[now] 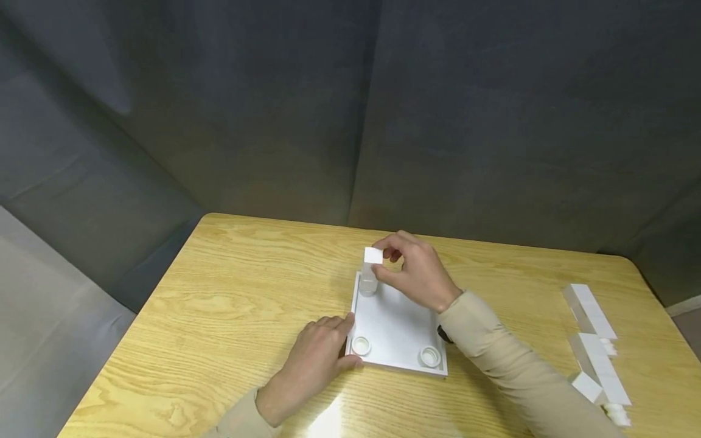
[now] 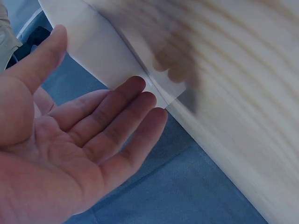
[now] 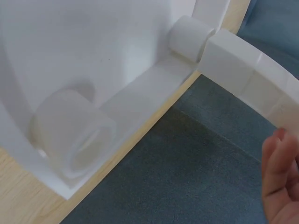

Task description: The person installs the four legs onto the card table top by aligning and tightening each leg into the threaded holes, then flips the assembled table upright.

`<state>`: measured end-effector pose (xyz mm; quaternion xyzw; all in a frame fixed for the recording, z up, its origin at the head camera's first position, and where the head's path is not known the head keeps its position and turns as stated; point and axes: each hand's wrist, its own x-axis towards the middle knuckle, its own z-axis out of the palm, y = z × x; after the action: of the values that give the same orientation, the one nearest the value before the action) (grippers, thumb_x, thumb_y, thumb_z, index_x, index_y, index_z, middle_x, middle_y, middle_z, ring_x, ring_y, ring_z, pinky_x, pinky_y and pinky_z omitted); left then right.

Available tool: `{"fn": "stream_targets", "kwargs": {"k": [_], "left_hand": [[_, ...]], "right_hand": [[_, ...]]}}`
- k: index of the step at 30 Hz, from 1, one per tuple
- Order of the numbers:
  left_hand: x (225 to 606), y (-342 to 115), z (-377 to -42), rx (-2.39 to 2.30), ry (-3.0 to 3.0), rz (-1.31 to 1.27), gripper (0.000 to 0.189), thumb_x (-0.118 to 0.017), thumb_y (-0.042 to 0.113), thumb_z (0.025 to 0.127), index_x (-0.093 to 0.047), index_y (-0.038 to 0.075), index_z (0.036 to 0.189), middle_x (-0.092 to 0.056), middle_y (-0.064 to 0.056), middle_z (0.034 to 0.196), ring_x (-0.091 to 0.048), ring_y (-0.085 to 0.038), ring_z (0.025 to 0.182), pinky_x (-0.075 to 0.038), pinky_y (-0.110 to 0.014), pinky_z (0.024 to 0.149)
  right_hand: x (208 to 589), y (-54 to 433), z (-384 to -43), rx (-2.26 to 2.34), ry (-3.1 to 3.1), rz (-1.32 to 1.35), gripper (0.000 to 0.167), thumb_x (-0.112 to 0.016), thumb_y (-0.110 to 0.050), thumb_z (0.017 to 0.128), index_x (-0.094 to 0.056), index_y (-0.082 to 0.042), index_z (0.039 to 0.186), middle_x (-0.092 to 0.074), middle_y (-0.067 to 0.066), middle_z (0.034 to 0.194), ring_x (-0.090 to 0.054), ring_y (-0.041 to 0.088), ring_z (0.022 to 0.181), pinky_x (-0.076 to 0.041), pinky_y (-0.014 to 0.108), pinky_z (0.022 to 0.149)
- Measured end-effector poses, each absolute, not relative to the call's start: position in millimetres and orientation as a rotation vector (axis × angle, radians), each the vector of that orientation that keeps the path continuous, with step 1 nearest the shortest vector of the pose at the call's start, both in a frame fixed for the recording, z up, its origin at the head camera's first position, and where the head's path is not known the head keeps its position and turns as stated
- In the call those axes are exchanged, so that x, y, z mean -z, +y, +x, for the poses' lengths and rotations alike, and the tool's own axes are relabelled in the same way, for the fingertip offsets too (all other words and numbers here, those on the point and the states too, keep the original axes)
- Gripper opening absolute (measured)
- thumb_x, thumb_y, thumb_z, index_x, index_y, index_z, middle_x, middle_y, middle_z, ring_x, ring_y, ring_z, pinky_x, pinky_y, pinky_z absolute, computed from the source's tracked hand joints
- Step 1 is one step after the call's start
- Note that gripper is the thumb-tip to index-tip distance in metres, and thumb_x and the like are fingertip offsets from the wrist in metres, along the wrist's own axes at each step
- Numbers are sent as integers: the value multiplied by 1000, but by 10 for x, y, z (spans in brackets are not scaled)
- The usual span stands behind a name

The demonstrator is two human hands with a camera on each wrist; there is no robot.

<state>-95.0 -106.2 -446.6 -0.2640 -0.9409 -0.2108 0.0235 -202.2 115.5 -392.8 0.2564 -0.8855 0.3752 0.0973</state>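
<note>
A white square tabletop (image 1: 400,322) with a raised rim lies on the table, round sockets at its corners. Thumb and fingers of my right hand (image 1: 416,274) pinch the upper part of a white table leg (image 1: 373,255), which stands at the far left corner. In the right wrist view, the leg's lower end (image 3: 219,56) meets the corner socket (image 3: 189,39). My left hand (image 1: 314,356) lies along the tabletop's near left corner, fingers fairly straight against its side. By this hand is one bare socket (image 1: 361,346); another socket (image 1: 429,357) sits at the near right.
Two more white legs (image 1: 591,310) with threaded ends lie at the right of the wooden table (image 1: 246,274). Beside the nearer leg is another white block-shaped piece (image 1: 586,387). Dark cloth (image 1: 274,109) hangs behind the table's back edge.
</note>
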Motion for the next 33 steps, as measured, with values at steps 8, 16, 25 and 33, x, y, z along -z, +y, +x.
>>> {"fn": "stream_targets", "kwargs": {"k": [8, 16, 25, 33], "left_hand": [[4472, -1071, -941, 649, -2890, -826, 80, -95, 31, 79, -64, -15, 137, -74, -25, 128, -74, -39, 116, -61, -57, 98], [4472, -1067, -940, 653, -2896, -821, 80, -95, 30, 80, -64, -16, 137, -74, -26, 127, -74, -38, 116, -61, -56, 98], [4474, -1061, -943, 660, -2898, -821, 78, -95, 28, 80, -64, -16, 137, -75, -25, 125, -74, -37, 114, -62, -55, 96], [4484, -1066, -944, 643, -2925, -788, 80, -95, 32, 81, -64, -14, 139, -75, -24, 127, -73, -37, 117, -60, -54, 98]], "right_hand": [[3943, 1124, -2027, -1119, -2621, 742, 26, -86, -17, 92, -76, -4, 112, -76, 4, 103, -68, 22, 89, -57, 38, 75], [3963, 1111, -2031, -1076, -2588, 852, 44, -87, -14, 95, -75, -1, 135, -71, 4, 97, -61, 16, 79, -54, 32, 69], [3960, 1109, -2042, -1060, -2596, 841, 41, -89, -14, 94, -76, 3, 129, -64, 2, 89, -59, 16, 77, -52, 30, 67], [3957, 1113, -2044, -1063, -2602, 799, 33, -78, -7, 92, -77, 2, 124, -70, 4, 95, -65, 19, 82, -57, 34, 71]]}}
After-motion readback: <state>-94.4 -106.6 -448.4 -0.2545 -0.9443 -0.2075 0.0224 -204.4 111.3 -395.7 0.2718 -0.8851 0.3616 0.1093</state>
